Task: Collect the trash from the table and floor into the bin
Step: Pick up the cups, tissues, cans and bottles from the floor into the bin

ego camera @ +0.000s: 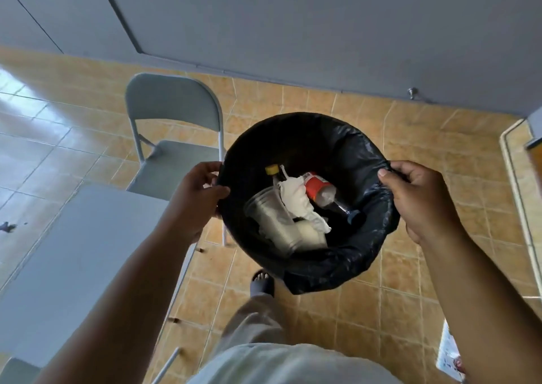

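Bin: we hold the black-lined bin (340,146) by its rim, near the table (73,251).
Left hand (196,196): our fingers grip the left rim.
Right hand (419,198): pinches the liner at the right rim.
Trash: plastic cups (267,216), crumpled tissue (296,200) and a bottle (319,190) lie inside.

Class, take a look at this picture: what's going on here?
A person grips a bin, lined with a black bag, by its rim: left hand on one side, right hand on the other. Inside lie clear plastic cups, crumpled white paper and a red-labelled bottle. A grey table stands alongside.
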Available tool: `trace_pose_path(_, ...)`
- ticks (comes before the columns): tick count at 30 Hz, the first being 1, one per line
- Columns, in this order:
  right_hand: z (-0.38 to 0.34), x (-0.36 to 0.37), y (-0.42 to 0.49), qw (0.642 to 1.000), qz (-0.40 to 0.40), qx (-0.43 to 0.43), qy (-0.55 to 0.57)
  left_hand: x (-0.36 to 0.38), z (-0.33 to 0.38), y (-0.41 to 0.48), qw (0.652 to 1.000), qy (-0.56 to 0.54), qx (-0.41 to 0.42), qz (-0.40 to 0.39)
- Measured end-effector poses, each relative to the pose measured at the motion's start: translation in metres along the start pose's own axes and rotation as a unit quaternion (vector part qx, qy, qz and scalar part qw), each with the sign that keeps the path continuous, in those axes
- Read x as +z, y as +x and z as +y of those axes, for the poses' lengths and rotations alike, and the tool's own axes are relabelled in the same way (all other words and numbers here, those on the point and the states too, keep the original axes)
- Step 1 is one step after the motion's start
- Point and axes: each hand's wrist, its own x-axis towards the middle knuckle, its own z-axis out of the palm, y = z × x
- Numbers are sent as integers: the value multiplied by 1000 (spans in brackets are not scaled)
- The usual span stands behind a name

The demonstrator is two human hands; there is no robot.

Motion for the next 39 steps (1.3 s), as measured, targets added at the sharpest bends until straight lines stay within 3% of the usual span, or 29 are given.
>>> trace_pose_path(15,-83,97,190,1000,8,-18,-3,-42,90,222,998,1,60,2)
trace_pose_path(31,-104,137,495,990,-120,-66,-23,34,155,408,988,-57,10,145)
trace_pose_path(39,-141,215,613,981,-172,-85,-22,17,170,491,975,-92,-15,202)
